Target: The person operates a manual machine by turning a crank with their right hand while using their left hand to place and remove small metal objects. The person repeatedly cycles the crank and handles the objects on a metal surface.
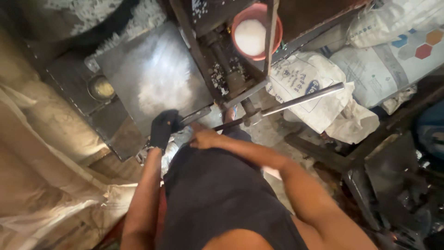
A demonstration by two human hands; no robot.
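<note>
Lever bar (296,99) slanting up-right from press frame (231,78); right hand (203,138) nearer, grip unclear; gloved left hand (164,127) clasping plate (152,78) edge.

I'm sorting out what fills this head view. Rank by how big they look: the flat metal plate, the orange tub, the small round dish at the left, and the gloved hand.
1. Flat metal plate, largest.
2. Orange tub, partly hidden behind a frame bar.
3. Gloved left hand.
4. Small round dish.
The hand and dish look close in size; the hand sits nearer the camera, so that order is unsure.
</note>
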